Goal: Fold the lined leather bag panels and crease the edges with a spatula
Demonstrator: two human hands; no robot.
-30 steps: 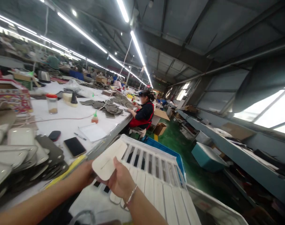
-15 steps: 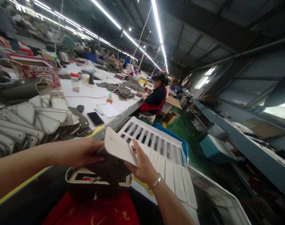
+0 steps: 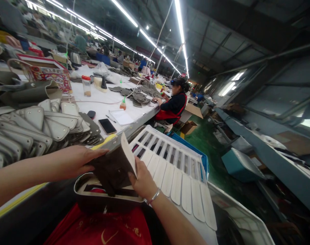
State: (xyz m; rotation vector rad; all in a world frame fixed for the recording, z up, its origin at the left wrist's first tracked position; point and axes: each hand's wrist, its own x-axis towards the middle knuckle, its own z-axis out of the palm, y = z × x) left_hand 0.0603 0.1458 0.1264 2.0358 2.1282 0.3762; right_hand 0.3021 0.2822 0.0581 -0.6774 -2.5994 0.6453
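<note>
Between my hands is a dark brown bag flap (image 3: 111,168) with a cream inner side, held up and tilted. My left hand (image 3: 86,158) grips its left edge, thumb on top. At the right edge, the fingers of my right hand (image 3: 144,182) lie against the cream side and the thumb against the dark side. Just below, in my lap over red cloth (image 3: 104,224), sits an open dark bag body (image 3: 93,204) with a cream rim. Whether flap and body are joined is hidden.
Cream strips (image 3: 187,192) lie in a row on a white slatted crate (image 3: 150,131) at right. Grey bag pieces (image 3: 55,127) pile up on the left of the worktable. A phone (image 3: 107,126), notebook (image 3: 123,117) and glue bottle (image 3: 122,103) lie beyond. A co-worker (image 3: 174,105) sits farther along.
The flap has turned so its dark side shows more and its cream side less. My right hand has shifted slightly left with it. More of the bag body's opening shows.
</note>
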